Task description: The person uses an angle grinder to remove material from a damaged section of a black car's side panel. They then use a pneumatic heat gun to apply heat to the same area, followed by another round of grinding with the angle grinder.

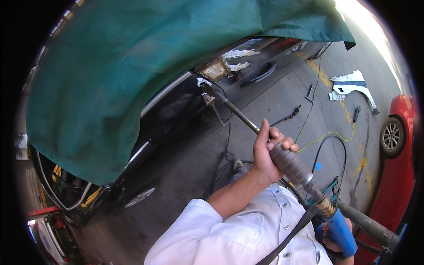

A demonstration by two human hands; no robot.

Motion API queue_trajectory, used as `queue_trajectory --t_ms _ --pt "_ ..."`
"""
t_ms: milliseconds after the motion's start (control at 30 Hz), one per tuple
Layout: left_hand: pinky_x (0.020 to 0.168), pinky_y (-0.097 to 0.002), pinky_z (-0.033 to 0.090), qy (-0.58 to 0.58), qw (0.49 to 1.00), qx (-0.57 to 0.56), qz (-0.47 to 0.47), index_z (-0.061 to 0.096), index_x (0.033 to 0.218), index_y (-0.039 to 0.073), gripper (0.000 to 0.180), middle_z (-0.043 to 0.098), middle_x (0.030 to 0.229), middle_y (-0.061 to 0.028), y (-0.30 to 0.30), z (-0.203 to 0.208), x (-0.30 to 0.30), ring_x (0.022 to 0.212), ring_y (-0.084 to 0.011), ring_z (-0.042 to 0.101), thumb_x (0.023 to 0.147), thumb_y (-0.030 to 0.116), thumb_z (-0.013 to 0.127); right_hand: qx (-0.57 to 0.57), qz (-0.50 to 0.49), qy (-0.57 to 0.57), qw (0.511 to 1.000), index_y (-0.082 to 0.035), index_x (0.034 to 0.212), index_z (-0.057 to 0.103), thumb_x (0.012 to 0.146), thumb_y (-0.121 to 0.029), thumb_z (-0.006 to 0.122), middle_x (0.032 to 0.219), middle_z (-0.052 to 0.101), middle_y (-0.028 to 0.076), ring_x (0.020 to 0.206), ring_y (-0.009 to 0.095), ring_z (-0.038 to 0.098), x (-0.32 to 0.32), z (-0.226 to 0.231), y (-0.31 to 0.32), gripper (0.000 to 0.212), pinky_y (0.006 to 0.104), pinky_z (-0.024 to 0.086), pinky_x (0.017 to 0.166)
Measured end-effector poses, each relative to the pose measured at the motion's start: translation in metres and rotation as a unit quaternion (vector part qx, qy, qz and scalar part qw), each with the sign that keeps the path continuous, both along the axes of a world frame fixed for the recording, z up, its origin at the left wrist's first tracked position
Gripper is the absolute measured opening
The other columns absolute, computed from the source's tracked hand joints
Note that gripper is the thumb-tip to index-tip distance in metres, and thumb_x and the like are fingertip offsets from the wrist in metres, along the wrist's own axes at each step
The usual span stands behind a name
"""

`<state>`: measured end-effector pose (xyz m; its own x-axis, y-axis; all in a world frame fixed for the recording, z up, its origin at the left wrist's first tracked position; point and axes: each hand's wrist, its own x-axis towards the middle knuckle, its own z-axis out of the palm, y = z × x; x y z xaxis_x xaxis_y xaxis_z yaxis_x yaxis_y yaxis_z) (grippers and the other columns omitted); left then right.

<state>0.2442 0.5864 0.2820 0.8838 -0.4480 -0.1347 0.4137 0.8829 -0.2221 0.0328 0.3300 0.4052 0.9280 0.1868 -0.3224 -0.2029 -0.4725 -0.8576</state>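
my left grip (271, 152) is closed around the grey ribbed cylinder (298, 171) of a slide hammer (314, 191). my right grip (329, 240), lower and to the right, is wrapped on the blue handle (342, 234) of this tool, partly hidden behind it. from my left grip the rod (243, 115) goes up and left to the black car (176, 119); whether its tip touches the panel, i cannot tell. just beside the tip is a small clamp (208, 99), and above it a scraped patch (215, 70). a green cover (101, 79) hangs over the car, upper left of my grips. to their right, on the floor (329, 106), lie a yellow-green cable (329, 134) and, farther, a white panel (351, 87).
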Motion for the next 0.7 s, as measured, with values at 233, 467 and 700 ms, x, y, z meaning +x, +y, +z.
queue_trajectory --t_ms 233,467,700 --pt "0.081 -0.0381 0.051 0.235 0.942 0.222 -0.086 0.053 0.082 0.016 0.034 0.043 0.061 0.0052 -0.020 0.017 -0.018 0.076 -0.0178 0.058 0.101 0.043 0.060 0.273 -0.203 0.131 0.931 0.005 0.124 0.058 0.065 -0.002 0.079 0.094 0.063 0.010 0.089 0.023 0.062 -0.054 -0.046 -0.020 0.064 0.0406 0.051 0.087" --pt "0.080 -0.0385 0.052 0.212 0.946 0.218 -0.107 0.053 0.079 0.017 0.032 0.042 0.057 0.0058 -0.025 -0.003 -0.016 0.073 -0.0171 0.059 0.100 0.040 0.061 0.240 -0.190 0.133 0.943 0.006 0.124 0.057 0.065 -0.002 0.077 0.095 0.065 0.012 0.087 0.023 0.063 -0.067 -0.056 -0.027 0.063 0.0395 0.052 0.085" --pt "0.079 -0.0377 0.052 0.206 0.952 0.201 -0.101 0.054 0.078 0.018 0.031 0.043 0.055 0.0066 -0.018 0.007 -0.005 0.072 -0.0169 0.060 0.099 0.040 0.062 0.207 -0.167 0.112 0.958 0.005 0.119 0.060 0.062 -0.001 0.079 0.097 0.067 0.011 0.085 0.023 0.064 -0.049 -0.055 -0.026 0.061 0.0389 0.052 0.082"
